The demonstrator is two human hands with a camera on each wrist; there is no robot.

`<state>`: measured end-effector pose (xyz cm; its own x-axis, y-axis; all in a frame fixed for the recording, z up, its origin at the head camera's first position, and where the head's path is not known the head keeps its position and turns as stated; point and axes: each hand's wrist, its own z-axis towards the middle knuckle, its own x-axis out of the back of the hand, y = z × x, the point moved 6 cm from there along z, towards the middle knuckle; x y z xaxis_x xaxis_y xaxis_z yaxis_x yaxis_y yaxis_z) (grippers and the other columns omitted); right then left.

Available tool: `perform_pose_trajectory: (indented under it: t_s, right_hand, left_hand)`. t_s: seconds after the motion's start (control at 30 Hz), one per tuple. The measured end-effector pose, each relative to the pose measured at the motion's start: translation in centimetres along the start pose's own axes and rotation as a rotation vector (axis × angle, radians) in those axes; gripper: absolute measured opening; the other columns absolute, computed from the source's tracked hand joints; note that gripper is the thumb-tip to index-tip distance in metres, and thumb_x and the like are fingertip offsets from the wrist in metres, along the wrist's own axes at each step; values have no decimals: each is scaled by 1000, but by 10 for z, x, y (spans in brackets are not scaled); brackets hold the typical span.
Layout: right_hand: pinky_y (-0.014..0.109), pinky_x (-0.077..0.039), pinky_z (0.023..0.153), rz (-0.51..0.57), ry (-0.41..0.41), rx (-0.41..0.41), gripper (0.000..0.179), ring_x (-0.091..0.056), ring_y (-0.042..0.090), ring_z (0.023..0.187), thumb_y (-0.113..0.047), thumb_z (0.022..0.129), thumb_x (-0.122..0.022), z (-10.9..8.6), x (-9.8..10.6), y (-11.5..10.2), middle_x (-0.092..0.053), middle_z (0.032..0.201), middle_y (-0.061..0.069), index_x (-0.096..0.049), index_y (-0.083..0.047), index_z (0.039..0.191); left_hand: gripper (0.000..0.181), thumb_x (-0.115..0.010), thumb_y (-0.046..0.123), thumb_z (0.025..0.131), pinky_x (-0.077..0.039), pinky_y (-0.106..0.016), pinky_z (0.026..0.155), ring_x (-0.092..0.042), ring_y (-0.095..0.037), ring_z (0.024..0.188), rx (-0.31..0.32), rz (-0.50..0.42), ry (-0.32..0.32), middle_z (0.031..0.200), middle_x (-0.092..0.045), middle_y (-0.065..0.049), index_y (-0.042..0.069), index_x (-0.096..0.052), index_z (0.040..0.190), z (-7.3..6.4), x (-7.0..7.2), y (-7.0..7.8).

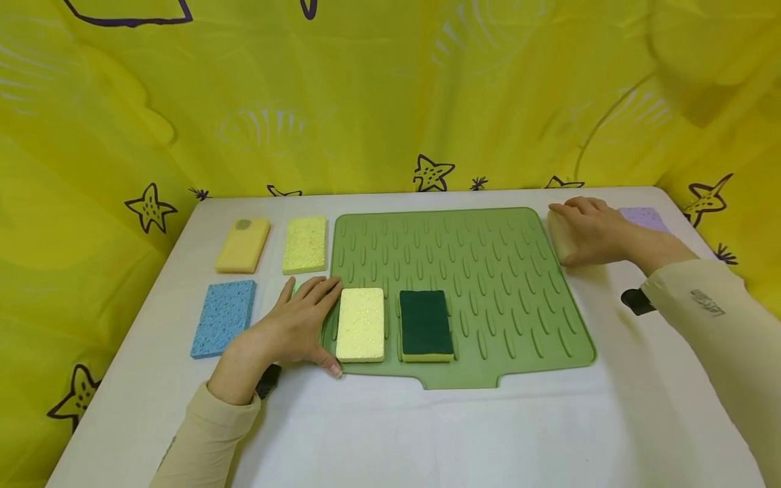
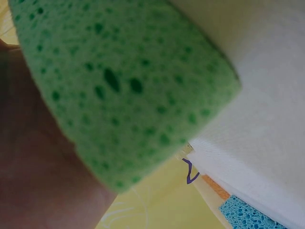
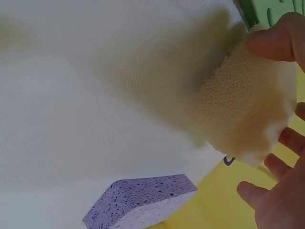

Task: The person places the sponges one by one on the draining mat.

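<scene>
My left hand (image 1: 297, 327) is at the mat's left edge, palm down over a green sponge (image 2: 128, 90) and gripping it. Only a sliver of that sponge shows between the fingers in the head view. My right hand (image 1: 590, 230) holds a beige, coarse-pored sponge (image 3: 243, 95) by its edges, just right of the green ridged mat (image 1: 439, 257). In the right wrist view the thumb lies on one side of it, the fingers on the other. On the mat's front part lie a pale yellow sponge (image 1: 361, 325) and a dark green-topped scrub sponge (image 1: 426, 324), side by side and apart.
Left of the mat lie a blue sponge (image 1: 224, 318), an orange-yellow sponge (image 1: 243, 245) and a speckled yellow sponge (image 1: 305, 245). A purple sponge (image 1: 644, 218) sits at the back right, partly behind my right hand. A yellow patterned curtain (image 1: 390, 95) surrounds the white table (image 1: 427, 434).
</scene>
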<state>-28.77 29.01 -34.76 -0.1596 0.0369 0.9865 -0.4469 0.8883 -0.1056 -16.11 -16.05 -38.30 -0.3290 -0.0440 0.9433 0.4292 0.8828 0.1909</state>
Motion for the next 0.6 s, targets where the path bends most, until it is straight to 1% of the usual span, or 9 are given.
perform_pose_trajectory:
  t_s: [0.13, 0.23, 0.4, 0.6]
  right_hand:
    - [72, -26, 105, 5, 19, 17, 101, -32, 60, 124, -26, 67, -82, -3, 2, -1, -35, 137, 38, -30, 8, 147]
    - [71, -27, 104, 11, 29, 31, 102, -32, 59, 123, -26, 67, -84, -7, 3, -2, -35, 136, 38, -29, 8, 147]
    - [73, -31, 101, 20, 19, 23, 103, -33, 59, 122, -25, 68, -85, -10, 5, -3, -33, 136, 36, -28, 5, 148]
    - [76, -34, 95, 26, -6, 7, 102, -31, 59, 122, -25, 71, -84, -14, 7, -5, -29, 139, 35, -26, -2, 151]
  left_hand:
    - [140, -82, 72, 53, -1, -67, 120, -12, -36, 154, -1, 5, 3, 166, -17, -12, 5, -18, 159, 0, 1, 0]
    - [141, -83, 71, 53, -1, -67, 120, -12, -36, 154, -2, 3, 7, 166, -17, -12, 6, -18, 159, 1, 1, 0]
    - [141, -83, 71, 53, -1, -67, 120, -12, -36, 154, 1, 0, 3, 166, -16, -12, 6, -17, 159, 1, 1, 0]
    - [140, -82, 72, 53, -1, -67, 120, -12, -37, 154, 0, 2, 1, 166, -17, -12, 5, -18, 159, 0, 0, 0]
